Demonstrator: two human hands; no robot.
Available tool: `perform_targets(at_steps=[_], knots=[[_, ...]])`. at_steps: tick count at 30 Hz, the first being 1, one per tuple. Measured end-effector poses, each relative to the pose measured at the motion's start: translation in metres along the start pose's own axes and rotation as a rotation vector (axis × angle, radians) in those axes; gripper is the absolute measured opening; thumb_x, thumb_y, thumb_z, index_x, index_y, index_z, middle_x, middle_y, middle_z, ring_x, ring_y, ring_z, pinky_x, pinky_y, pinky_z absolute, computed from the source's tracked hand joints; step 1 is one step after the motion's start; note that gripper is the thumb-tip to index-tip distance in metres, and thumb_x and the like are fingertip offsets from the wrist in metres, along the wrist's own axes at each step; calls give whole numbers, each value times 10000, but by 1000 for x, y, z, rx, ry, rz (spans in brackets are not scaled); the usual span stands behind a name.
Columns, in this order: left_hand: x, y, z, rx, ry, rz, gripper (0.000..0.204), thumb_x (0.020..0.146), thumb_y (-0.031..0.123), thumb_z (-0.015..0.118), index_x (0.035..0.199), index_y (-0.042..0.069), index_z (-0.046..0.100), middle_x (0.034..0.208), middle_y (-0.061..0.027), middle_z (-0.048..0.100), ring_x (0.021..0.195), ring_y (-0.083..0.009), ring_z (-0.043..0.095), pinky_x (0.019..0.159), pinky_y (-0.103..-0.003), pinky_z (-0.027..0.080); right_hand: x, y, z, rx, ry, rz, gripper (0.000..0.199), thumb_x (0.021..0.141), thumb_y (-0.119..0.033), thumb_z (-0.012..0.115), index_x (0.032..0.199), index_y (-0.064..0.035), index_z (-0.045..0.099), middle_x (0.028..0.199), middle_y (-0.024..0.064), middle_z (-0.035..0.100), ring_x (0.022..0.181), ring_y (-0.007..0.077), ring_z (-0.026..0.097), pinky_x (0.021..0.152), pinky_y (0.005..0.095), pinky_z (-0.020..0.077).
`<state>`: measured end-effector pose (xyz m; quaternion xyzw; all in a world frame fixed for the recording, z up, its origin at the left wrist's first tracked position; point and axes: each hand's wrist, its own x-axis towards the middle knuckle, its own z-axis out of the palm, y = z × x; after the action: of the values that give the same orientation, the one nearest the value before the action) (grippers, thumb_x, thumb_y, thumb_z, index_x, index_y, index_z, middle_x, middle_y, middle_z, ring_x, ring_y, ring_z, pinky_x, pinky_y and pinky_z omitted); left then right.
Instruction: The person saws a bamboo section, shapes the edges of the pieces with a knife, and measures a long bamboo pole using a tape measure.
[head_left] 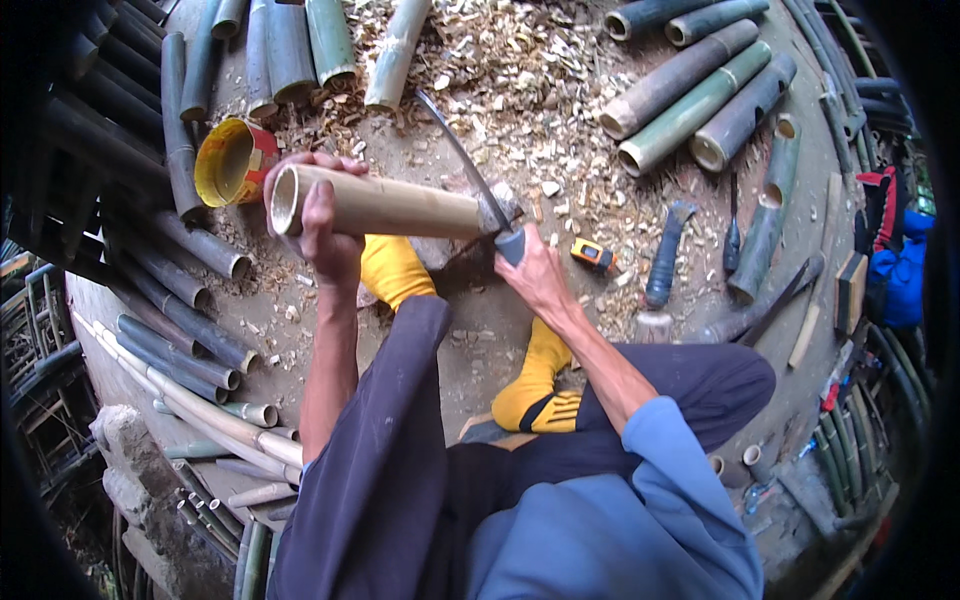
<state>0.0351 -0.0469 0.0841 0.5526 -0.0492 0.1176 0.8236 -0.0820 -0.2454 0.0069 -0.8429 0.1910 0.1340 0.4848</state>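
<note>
My left hand [318, 205] is closed round the open left end of a pale bamboo tube [405, 207], which lies nearly level in front of me. My right hand [537, 275] grips the grey-blue handle of a long, thin, curved knife [463, 157]. Its blade slants up and to the left, crossing at the tube's right end; whether it touches the bamboo I cannot tell. Below that end is a block [447, 250], mostly hidden by the tube and my foot. My feet, in yellow socks [397, 270], are either side of it.
Wood chips [500, 85] cover the ground ahead. A yellow-and-red bucket [228, 165] stands at left. To the right lie a tape measure [594, 254], a blue-handled tool [667, 255] and a notched bamboo piece [768, 215]. Cut bamboo tubes [680, 80] lie around me.
</note>
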Motion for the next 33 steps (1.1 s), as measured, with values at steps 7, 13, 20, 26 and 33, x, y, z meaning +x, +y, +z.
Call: perform_targets(at_steps=[7, 13, 20, 26, 33], knots=[[-7, 7, -15, -63, -143, -34, 433, 740, 187, 548, 1128, 34, 433, 949, -125, 493, 881, -259, 527, 876, -452, 437, -32, -62, -22, 169, 341, -500, 311, 780, -139, 676, 961, -9, 458, 720, 205, 636, 668, 326, 673, 542, 359, 528], [-8, 8, -21, -50, -255, -48, 481, 708, 213, 593, 1122, 22, 438, 948, -142, 510, 912, -284, 544, 911, -462, 422, 1, -2, -10, -72, -28, -54, 332, 776, -192, 693, 971, -4, 500, 788, 163, 656, 703, 246, 670, 591, 332, 525], [9, 10, -42, 263, -389, 93, 500, 655, 265, 617, 1043, -23, 488, 945, -156, 533, 945, -297, 543, 895, -441, 441, -22, -40, -21, 217, 229, -414, 325, 760, -131, 689, 954, 10, 469, 713, 186, 640, 656, 298, 674, 548, 344, 522], [9, 17, -2, -79, 181, -222, 471, 787, 181, 579, 1203, 3, 448, 1002, -160, 577, 915, -280, 592, 847, -445, 482, -5, -7, -13, -19, -61, -95, 355, 765, -140, 669, 1005, 16, 460, 730, 212, 633, 676, 350, 666, 594, 410, 527], [-8, 11, 12, 24, 194, -8, 335, 780, 134, 566, 1067, -2, 458, 833, -125, 542, 781, -252, 576, 774, -436, 507, -24, -44, -22, 78, 224, -457, 357, 780, -157, 689, 992, 2, 449, 737, 189, 638, 667, 325, 671, 550, 402, 527]])
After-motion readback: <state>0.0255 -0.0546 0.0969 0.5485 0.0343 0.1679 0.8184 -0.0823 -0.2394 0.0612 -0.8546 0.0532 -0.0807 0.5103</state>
